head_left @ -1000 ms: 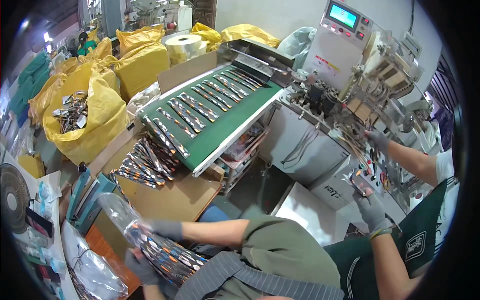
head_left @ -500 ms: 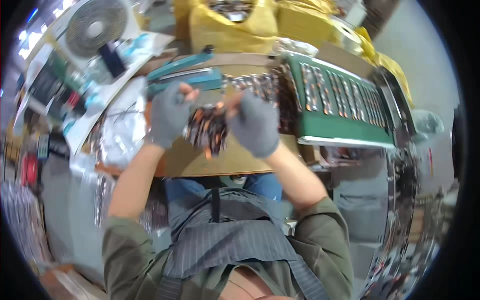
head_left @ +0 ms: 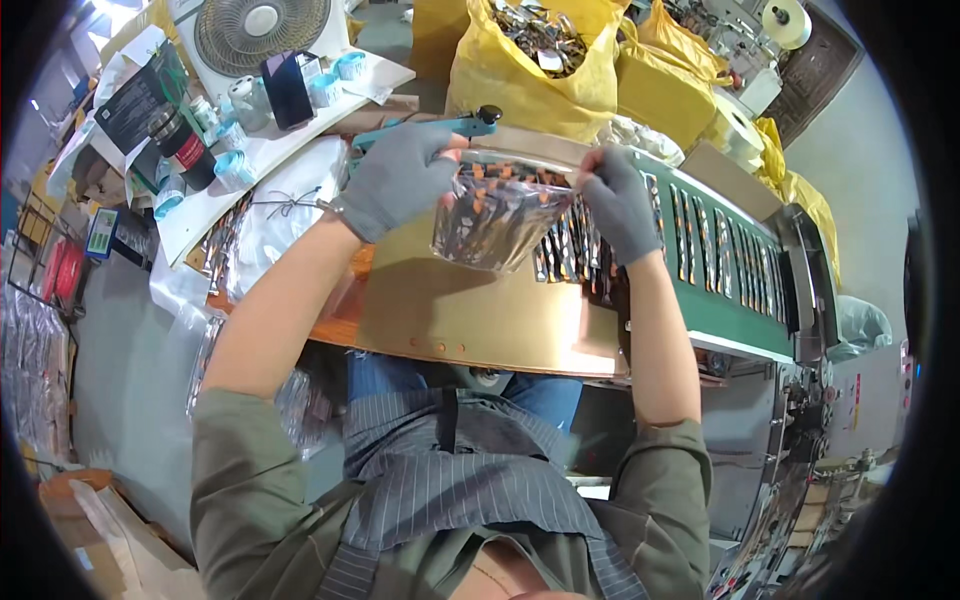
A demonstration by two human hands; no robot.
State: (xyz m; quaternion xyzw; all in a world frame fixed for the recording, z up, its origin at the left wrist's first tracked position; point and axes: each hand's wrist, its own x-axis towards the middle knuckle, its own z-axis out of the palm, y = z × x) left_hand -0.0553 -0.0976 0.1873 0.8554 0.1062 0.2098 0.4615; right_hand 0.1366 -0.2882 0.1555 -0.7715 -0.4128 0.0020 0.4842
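Observation:
My left hand [head_left: 395,180], in a grey fingerless glove, is closed on the upper left corner of a clear plastic bag [head_left: 490,235]. The opposite top corner is pinched by my right hand [head_left: 622,205], gloved the same way. Between them the bag's top edge is stretched, and narrow dark stick packets with orange ends fill it. Behind the bag is a teal bar sealer [head_left: 470,126], partly covered by my left hand. Whether the bag's edge lies in the sealer cannot be made out. More stick packets [head_left: 570,245] lie in a row beneath my right hand.
A green conveyor belt [head_left: 735,320] carrying rows of packets runs at the right. Beyond the brown tabletop [head_left: 450,310] stands a full yellow sack [head_left: 480,95]. Clear bags [head_left: 265,235] lie at the left, beside a white shelf [head_left: 205,215] with a phone [head_left: 288,90] and fan [head_left: 262,25].
My hands have moved apart and farther toward the sealer, with the bag now stretched between them. Earlier, the packets showed as a blurred bunch between closer hands. The whole view has shifted too.

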